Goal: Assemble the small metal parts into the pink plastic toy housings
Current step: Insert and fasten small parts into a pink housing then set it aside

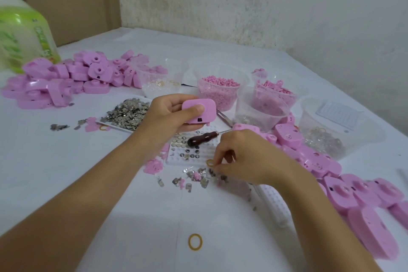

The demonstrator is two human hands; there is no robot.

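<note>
Left hand grips a housing jutting toward three o'clock. Fingertips of the right hand meet a ring at nine o'clock; whether they hold it is unclear.

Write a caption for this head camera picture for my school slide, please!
The left hand grips a pink housing while the right hand reaches into scattered metal parts on the white table.

Green bottle blurred (rightmost housing cropped)
</note>
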